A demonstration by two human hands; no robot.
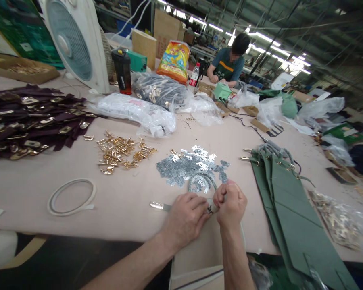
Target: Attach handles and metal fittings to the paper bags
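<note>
Clock directions take the two hands as centre. The left hand (187, 219) lies palm down with its fingers clamped on the metal-tipped strap (157, 206), whose tip projects at 9 o'clock; this grip presumably steadies the piece against the table (124, 221). The right hand (231, 201) has its thumb pressed to bent fingers at the strap's inner end, between the hands, probably for fine control; the exact contact point is hidden. A pale panel (198, 259) extends at 6 o'clock, overhanging the table edge. Silver plates (181, 167) are heaped at 11 to 12 o'clock and gold fittings (121, 151) at 10 o'clock, apparently kept separate for short reach. Green pieces (290, 201) are stacked at 3 o'clock, likely to leave the work area free. Count: hands, two; strap in hand, one; pale panel, one; tape roll (91, 195), one, at 9 o'clock; fan (75, 44), one, at 11 o'clock; metal tips projecting from the green stack, two. Plates, fittings and green pieces overlap and cannot be counted reliably.
</note>
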